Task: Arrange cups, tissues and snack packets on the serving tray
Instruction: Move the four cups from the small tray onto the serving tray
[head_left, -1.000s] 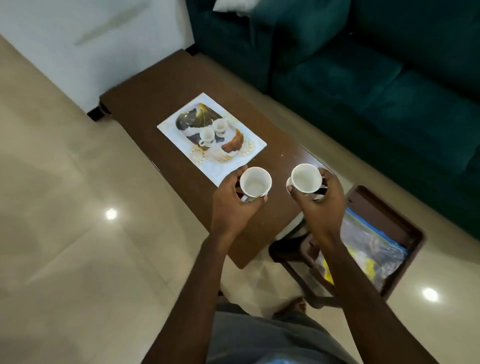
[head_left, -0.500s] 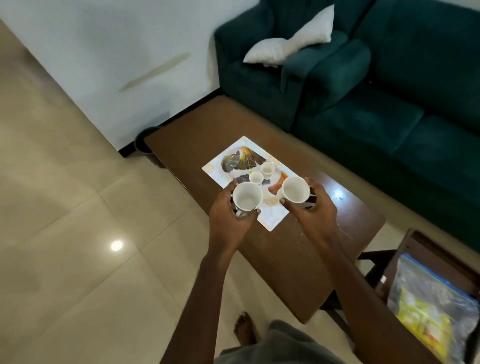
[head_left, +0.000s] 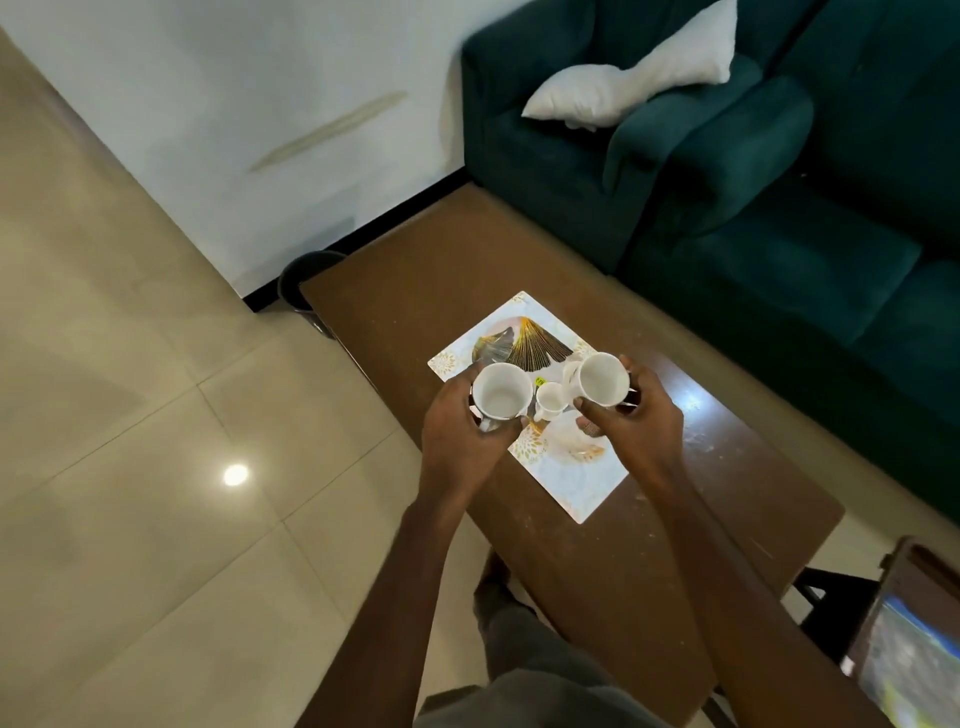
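Note:
A flat white serving tray (head_left: 582, 483) with a gold fan pattern lies on the brown coffee table (head_left: 623, 561). My left hand (head_left: 460, 441) grips a white cup (head_left: 501, 391) above the tray's near left edge. In my right hand (head_left: 636, 421) sits a second white cup (head_left: 602, 379), held over the tray's middle. Between the two stands a smaller white cup (head_left: 550, 401) on the tray; another cup behind it is mostly hidden by the one on the right. Both held cups look empty.
A dark green sofa (head_left: 810, 249) with a white pillow (head_left: 623, 88) runs along the table's far side. At the bottom right a brown side table (head_left: 896, 582) holds a clear bag of packets (head_left: 914, 660). A dark bin (head_left: 301, 280) stands by the wall.
Both hands have carried their cups forward from the table's near end to above the tray. The view has swung up, showing more sofa and wall.

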